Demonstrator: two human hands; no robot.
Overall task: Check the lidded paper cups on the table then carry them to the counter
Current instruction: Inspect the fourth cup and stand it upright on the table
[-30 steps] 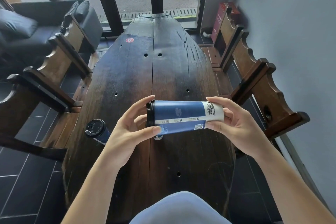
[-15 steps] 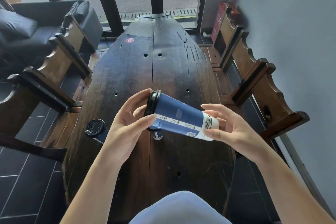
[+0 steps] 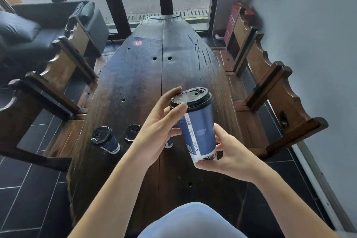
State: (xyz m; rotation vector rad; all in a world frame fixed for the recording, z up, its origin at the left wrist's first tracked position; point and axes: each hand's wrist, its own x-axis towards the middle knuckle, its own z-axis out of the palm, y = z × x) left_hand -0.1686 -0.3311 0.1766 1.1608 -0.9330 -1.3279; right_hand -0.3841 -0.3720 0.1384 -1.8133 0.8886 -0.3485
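Item: tall blue paper cup, black sip lid fitted, held above the dark plank table at about 3 o'clock from the table's middle, nearly upright with the lid tipped toward the 12 o'clock end. Right hand: fingers curled round the white base band, bearing the weight from below and to the side, apparently so the printed seam faces the wearer. Left hand: thumb laid on the lid rim and fingers behind it, pinching the lid edge, probably to test that it is seated; the inspection step looks to be in hand, carrying not yet begun. Second lidded cup: stands on the table near its 9 o'clock edge, untouched. Third cup: just beside it toward 3 o'clock, only its lid showing, the body hidden behind the left forearm. A fragment of blue-and-white cup wall shows below the left hand; whether it belongs to a further cup cannot be told. Surroundings: wooden benches along both long sides.
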